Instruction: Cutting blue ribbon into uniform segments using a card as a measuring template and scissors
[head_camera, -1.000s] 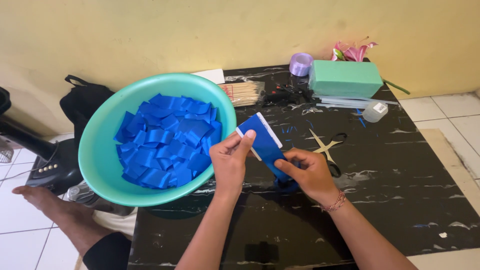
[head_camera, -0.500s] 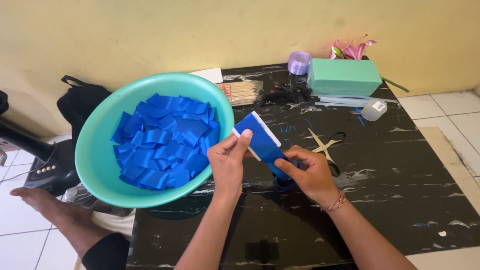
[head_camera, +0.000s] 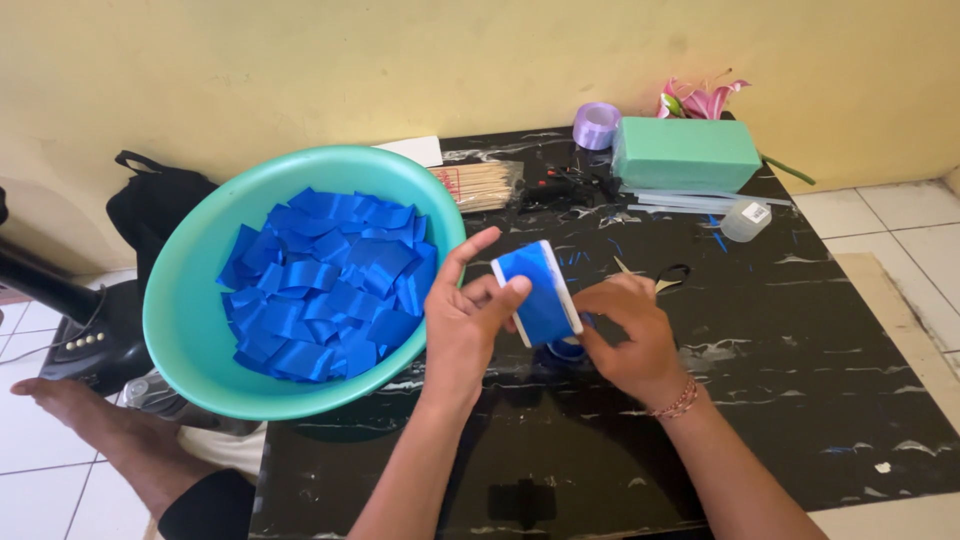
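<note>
Holding a small white card wrapped in blue ribbon (head_camera: 537, 292) above the black marbled table (head_camera: 800, 400), the left hand (head_camera: 468, 325) pinches the card's near edge between thumb and fingers, its index finger raised free. The right hand (head_camera: 628, 335) grips the card's lower right side, fingers curled around the ribbon where it runs down toward a blue ribbon roll (head_camera: 566, 348) lying just beneath, mostly hidden by both hands.

To wind well, I judge that the ribbon should lie flat and snug against the card, each turn stacked squarely on the 1 below, with the left thumb pinning the layers so nothing slips.

A turquoise basin (head_camera: 190, 300) full of cut blue ribbon pieces (head_camera: 320, 285) sits just left of the hands. Scissors (head_camera: 665, 278) lie behind the right hand, near a green foam block (head_camera: 685, 152).
</note>
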